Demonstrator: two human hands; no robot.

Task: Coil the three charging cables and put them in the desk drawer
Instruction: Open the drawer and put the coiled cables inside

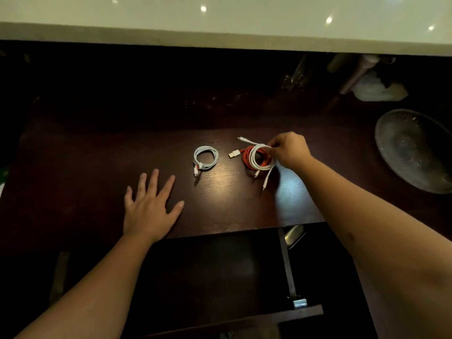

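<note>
The right hand (289, 149) pinches the white coil (260, 156), stacked on the red coil (247, 156), probably to lift both together. The left hand (149, 206) lies flat, open and empty on the counter (97, 167). The blue coil (206, 157) waits nearby; the drawer (208, 277) stands open below.

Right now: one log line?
left hand flat on desk | right hand gripping white cable atop red cable | drawer open

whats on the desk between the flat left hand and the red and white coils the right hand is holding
In the head view, the pale blue coiled cable lies on the desk between the left hand and the red cable and white cable pinched by the right hand.
</note>
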